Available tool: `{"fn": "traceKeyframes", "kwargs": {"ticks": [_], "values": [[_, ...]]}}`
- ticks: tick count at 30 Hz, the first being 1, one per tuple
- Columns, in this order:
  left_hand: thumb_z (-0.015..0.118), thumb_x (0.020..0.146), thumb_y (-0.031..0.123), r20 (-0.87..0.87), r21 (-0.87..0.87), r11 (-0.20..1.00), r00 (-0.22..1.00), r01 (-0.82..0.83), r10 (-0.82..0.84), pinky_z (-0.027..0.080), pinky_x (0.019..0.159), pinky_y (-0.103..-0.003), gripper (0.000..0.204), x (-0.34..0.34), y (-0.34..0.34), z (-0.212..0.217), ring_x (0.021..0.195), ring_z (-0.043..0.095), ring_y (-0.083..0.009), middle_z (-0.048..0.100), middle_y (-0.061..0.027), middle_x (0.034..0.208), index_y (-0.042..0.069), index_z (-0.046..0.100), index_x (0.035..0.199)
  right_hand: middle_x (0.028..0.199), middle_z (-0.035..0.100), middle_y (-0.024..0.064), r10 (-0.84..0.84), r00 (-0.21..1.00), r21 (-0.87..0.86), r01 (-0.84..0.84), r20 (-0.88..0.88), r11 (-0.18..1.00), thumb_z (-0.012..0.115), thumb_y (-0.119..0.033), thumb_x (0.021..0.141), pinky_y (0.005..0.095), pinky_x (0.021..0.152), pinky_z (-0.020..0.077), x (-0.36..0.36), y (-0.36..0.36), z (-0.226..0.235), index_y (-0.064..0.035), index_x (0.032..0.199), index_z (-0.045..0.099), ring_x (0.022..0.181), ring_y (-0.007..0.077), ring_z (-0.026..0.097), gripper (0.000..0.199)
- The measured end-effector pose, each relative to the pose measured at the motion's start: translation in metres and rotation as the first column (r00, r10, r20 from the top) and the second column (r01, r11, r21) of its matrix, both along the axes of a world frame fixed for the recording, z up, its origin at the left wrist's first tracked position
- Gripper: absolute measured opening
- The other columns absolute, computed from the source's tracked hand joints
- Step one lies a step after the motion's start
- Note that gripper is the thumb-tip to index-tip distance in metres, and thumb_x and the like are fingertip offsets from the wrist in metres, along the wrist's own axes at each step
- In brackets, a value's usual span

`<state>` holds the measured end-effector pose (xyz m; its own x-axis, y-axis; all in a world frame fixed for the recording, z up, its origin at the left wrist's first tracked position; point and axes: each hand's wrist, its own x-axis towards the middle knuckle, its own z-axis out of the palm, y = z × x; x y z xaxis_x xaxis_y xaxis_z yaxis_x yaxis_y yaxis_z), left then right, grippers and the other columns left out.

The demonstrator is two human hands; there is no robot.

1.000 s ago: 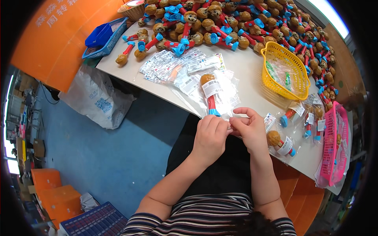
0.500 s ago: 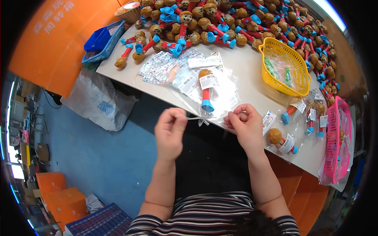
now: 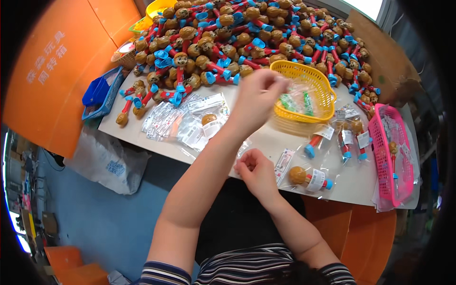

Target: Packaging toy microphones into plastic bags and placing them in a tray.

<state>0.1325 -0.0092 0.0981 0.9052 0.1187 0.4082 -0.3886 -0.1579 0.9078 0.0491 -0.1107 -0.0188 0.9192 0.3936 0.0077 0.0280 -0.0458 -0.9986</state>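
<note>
Left hand (image 3: 259,97), blurred, fingers pinched on something too small to tell, reaches over the yellow basket (image 3: 304,76) at 1 o'clock. Right hand (image 3: 254,171), loosely curled, rests at the bench (image 3: 266,142) edge; a bagged toy (image 3: 311,179) beside it lies with its long axis pointing 3 o'clock. Blue floor (image 3: 95,209) below.

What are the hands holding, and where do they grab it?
It cannot be told. The left hand is blurred over the yellow plastic basket; the right hand is curled at the table edge.
</note>
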Motion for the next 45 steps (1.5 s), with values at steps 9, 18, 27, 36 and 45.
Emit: {"fn": "traceKeyframes", "kwargs": {"ticks": [9,18,27,36,45], "values": [[0.071,0.076,0.014,-0.134,0.837,0.547,0.965,-0.013,0.227,0.052,0.082,-0.045,0.014,0.094,-0.054,-0.039,0.088,0.066,-0.0336,0.069,-0.0171,0.091,0.004,0.072,0.085,0.078,0.066,0.0189,-0.016,0.992,-0.11,0.03,0.126,0.993,0.065,-0.006,0.084,0.0338,0.064,0.0527,-0.004,0.0,0.019,0.0043,0.097,0.055,0.07,0.0254,0.068,0.019],[0.077,0.076,0.025,0.245,0.659,0.686,0.95,-0.309,0.192,0.054,0.073,-0.034,0.032,0.006,0.035,-0.029,0.081,0.069,-0.0262,0.07,-0.0138,0.089,-0.001,0.069,0.093,0.075,0.067,0.0133,0.048,0.998,-0.018,-0.047,0.035,0.999,0.062,-0.006,0.088,0.0297,0.062,0.0535,-0.002,-0.001,0.005,0.0024,0.099,0.056,0.068,0.0212,0.068,0.015],[0.067,0.075,-0.003,-0.225,0.503,0.84,0.907,-0.205,0.356,0.046,0.092,-0.033,0.047,-0.189,0.112,-0.067,0.11,0.057,-0.023,0.054,-0.0122,0.127,0.005,0.057,0.119,0.098,0.063,0.014,0.093,0.86,-0.316,0.082,0.501,0.945,0.061,0.0,0.086,0.0291,0.066,0.0535,-0.01,-0.02,0.02,-0.0018,0.113,0.057,0.078,0.0211,0.065,0.028],[0.077,0.07,0.002,0.191,0.573,0.691,0.892,-0.441,0.411,0.047,0.093,-0.037,0.06,-0.197,0.075,-0.136,0.11,0.057,-0.032,0.058,-0.0146,0.121,0.004,0.055,0.125,0.119,0.059,0.0127,0.468,0.271,-0.486,-0.001,0.841,0.874,0.064,0.007,0.074,0.0362,0.078,0.0536,0.008,0.004,0.041,-0.0067,0.108,0.065,0.096,0.0302,0.062,0.037],[0.076,0.069,-0.002,0.402,0.392,0.716,0.807,-0.578,0.432,0.051,0.084,-0.035,0.032,-0.178,0.058,-0.161,0.099,0.063,-0.0293,0.065,-0.0123,0.108,0.004,0.065,0.098,0.109,0.063,0.015,0.347,0.584,-0.439,0.018,0.734,0.898,0.065,0.004,0.074,0.0371,0.081,0.0523,-0.003,-0.009,0.016,-0.0003,0.094,0.064,0.098,0.0313,0.062,0.02]]}}
